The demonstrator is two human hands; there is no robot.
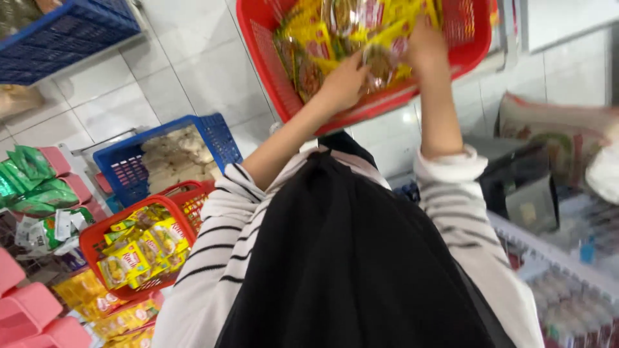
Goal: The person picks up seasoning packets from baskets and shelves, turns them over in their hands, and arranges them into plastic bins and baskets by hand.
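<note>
A person in a striped long-sleeved top with a black cloth hanging down the front reaches both arms up and away into a red plastic basket at the far middle of the view. The basket is tilted toward the person and sits above a white tiled floor.

The basket is already heaped with yellow snack packets, shiny, with red and brown print, lying loosely and overlapping at all angles. The left hand rests on the packets near the basket's near rim, fingers curled down among them; whether its grip has closed on one packet cannot be told. The right hand lies farther in and to the right, fingers pressed flat into the pile, its grip also unclear.

Judging from the full basket, much of the sorting or loading looks done, with the hands at work in the heap.

At the near left, a second red basket holds similar yellow packets. A blue basket with pale goods stands just behind it, and green packets hang at far left. Another blue basket sits at the far left corner.
</note>
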